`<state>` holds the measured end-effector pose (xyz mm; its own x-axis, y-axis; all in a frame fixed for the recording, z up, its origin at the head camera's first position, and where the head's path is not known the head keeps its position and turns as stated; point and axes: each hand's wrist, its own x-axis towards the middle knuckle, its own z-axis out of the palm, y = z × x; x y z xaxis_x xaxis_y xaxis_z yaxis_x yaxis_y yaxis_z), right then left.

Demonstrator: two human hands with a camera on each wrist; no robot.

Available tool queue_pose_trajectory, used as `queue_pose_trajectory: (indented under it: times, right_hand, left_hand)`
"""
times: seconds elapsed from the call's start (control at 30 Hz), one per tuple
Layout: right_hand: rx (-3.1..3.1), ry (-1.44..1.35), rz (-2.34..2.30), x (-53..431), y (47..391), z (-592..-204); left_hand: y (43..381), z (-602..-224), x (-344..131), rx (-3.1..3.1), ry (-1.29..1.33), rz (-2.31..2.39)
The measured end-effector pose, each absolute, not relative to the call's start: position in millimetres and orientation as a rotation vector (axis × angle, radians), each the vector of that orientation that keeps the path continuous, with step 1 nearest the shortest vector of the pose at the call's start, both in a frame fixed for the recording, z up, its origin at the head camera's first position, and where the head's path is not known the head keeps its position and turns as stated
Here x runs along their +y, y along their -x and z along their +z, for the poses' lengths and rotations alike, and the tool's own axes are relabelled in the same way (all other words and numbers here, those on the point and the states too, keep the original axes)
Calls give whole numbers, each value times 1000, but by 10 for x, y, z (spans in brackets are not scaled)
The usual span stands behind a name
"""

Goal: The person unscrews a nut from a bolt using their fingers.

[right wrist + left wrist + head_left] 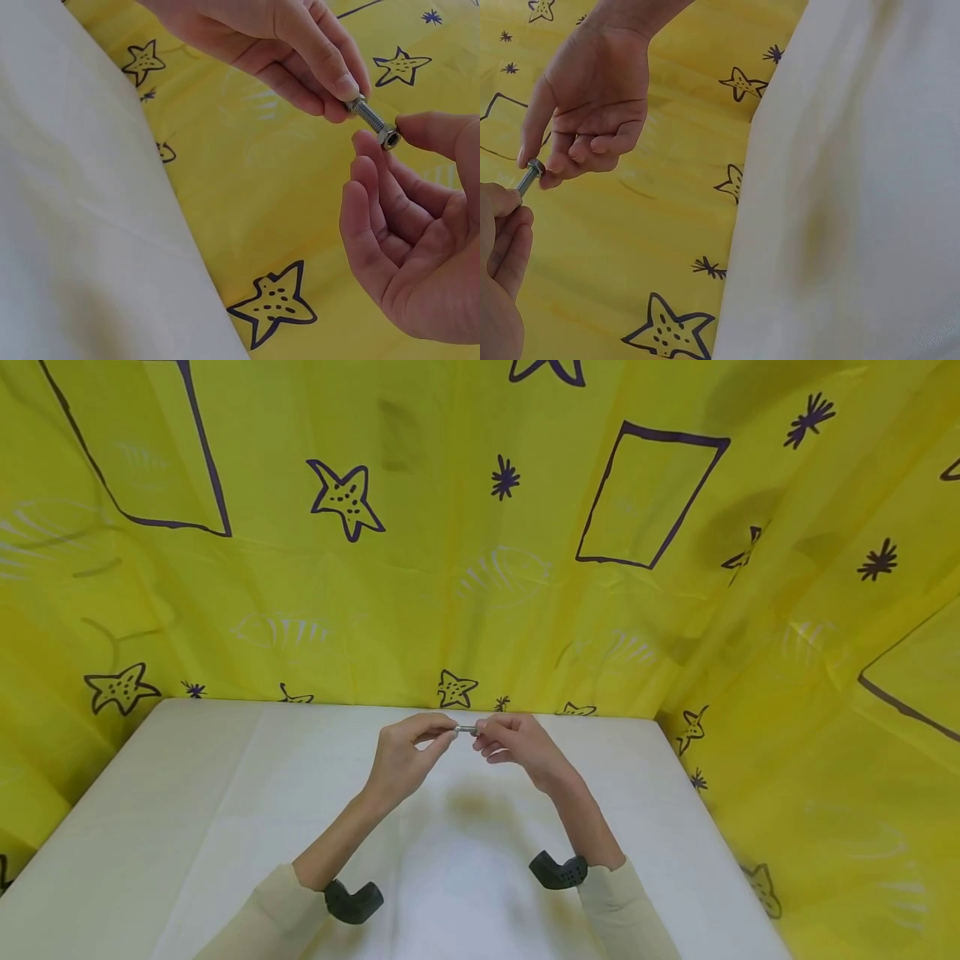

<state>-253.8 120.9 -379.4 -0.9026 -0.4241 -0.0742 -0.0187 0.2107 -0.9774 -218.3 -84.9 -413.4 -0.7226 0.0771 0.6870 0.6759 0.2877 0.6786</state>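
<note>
A small silver bolt [466,728] is held level between both hands, above the far part of the table. My left hand [402,758] pinches one end of it between thumb and fingers, partly covering that end. At the other end sits a hex nut [388,137], and the bolt's threaded shank [370,116] shows between the two hands in the right wrist view. My right hand [527,750] has its thumb and a fingertip on opposite sides of the nut; its other fingers are loosely curled. The left wrist view also shows the nut [535,166] between the right hand's fingertips.
A white-covered table [225,827] lies beneath the hands. Yellow curtain [420,610] with dark starfish and frame drawings hangs behind it and along the sides. Black curved devices [354,902] sit at both wrists, by the light sleeves.
</note>
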Motion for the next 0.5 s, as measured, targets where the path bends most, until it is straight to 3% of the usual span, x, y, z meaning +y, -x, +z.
queue_pose_trajectory:
  times: [0.5]
  right_hand:
    - [2187,466,-1737,1207,2546,-3810]
  left_hand:
    - [2173,-4135,-873,-2018,664,-1474]
